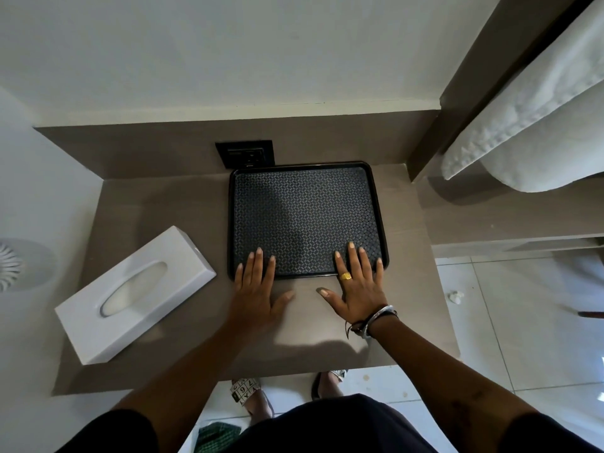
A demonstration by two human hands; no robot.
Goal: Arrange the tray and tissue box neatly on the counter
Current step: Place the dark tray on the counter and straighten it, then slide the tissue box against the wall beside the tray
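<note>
A black patterned tray lies flat on the grey-brown counter, its far edge near the back wall. My left hand rests flat with spread fingers on the tray's near left corner. My right hand, wearing a gold ring and bracelets, lies flat on the tray's near right edge, thumb on the counter. Neither hand grips anything. A white tissue box sits askew at the counter's left, apart from the tray, its oval slot facing up.
A black socket plate is set in the back panel behind the tray's left corner. A white towel hangs at the upper right beside a brown partition. Tiled floor and my sandalled feet show below the counter's front edge.
</note>
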